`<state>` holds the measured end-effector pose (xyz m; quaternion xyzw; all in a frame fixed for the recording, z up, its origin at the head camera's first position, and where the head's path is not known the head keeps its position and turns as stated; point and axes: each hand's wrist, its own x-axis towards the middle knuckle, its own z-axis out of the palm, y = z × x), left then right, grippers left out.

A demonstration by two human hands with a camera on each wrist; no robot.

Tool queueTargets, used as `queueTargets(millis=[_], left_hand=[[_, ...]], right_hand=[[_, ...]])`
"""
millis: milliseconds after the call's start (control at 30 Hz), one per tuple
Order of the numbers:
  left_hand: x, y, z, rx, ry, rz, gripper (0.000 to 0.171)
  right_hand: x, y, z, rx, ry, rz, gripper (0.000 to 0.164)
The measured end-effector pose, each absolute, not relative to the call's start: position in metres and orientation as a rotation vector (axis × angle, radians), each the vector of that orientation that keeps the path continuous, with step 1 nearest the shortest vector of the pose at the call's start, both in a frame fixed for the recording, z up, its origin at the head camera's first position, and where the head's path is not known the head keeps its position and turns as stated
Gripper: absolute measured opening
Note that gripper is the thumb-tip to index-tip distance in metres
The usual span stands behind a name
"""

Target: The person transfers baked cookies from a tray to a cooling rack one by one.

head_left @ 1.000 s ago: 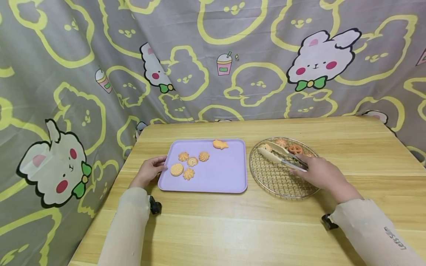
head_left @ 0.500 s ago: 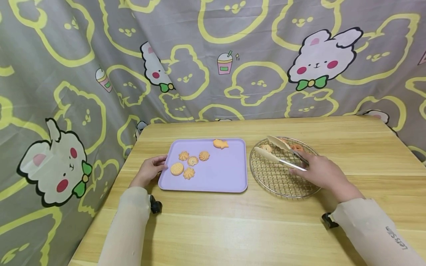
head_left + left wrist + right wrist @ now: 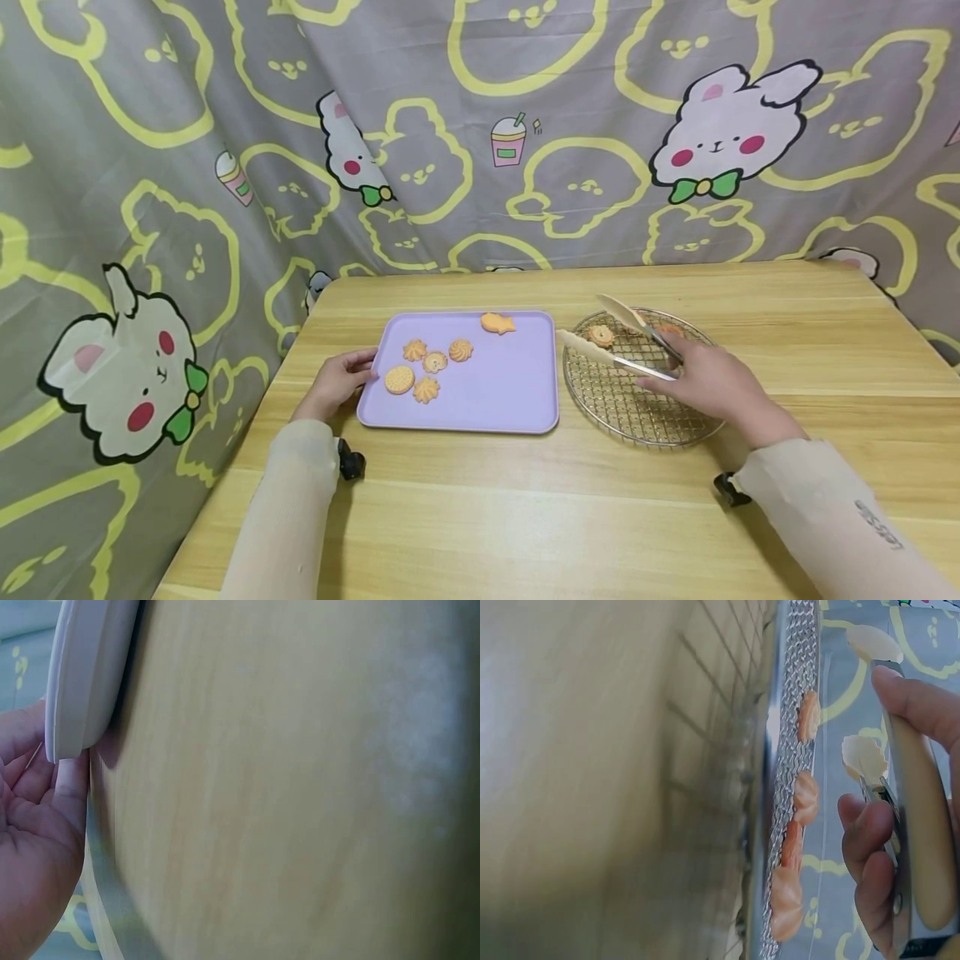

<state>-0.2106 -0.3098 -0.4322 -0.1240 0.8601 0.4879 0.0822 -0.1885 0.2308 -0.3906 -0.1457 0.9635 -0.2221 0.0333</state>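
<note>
A pale wood-grain bench [image 3: 495, 500] spreads beneath both grips, and beyond them, as well as out to the left of the left grip [image 3: 333, 387], hangs a grey curtain [image 3: 480, 196] printed with yellow outlines, white animal heads with green bows, and pink drink cups. The right grip [image 3: 720, 383] grasps the metal-armed tongs [image 3: 633, 365], whose cream tips stand apart to its left, above the round wire rack [image 3: 652, 417] that sits on the bench below it. A scalloped biscuit [image 3: 601, 336] lies on the mesh just beyond the lower tip, and the right wrist view shows several biscuits along the rack's far side. The left grip touches the left rim of the lilac tray [image 3: 495, 392]; whether it pinches the rim, I cannot tell. Five biscuits cluster on the tray just right of that grip, while a fish-shaped biscuit [image 3: 498, 323] lies farther right near the far rim. As for writing, the right sleeve [image 3: 832, 492], behind the right grip, bears dark lettering [image 3: 879, 525] that seems to begin "Let's", the rest too squeezed to read; each printed cup has a green label, too small to make out
</note>
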Motion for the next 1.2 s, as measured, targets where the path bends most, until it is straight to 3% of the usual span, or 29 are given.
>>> queueTargets(millis=[133,333,533,1200], left_hand=[[-0.211,-0.309,-0.432,-0.375,2.566,1.465,0.047],[-0.211,-0.309,-0.432,-0.366,2.574,1.454,0.047],[-0.211,-0.308,-0.431,-0.366,2.577,1.455,0.047],[-0.208,-0.307,-0.429,-0.39,2.562,1.449,0.047]], right_hand=[[-0.19,0.224,-0.388,-0.469,2.964,-0.706,0.092],[-0.195,0.213,-0.385,-0.502,2.977,-0.666,0.101],[-0.204,0.2,-0.387,-0.533,2.979,-0.646,0.094],[-0.216,0.147,-0.384,-0.558,2.843,-0.596,0.103]])
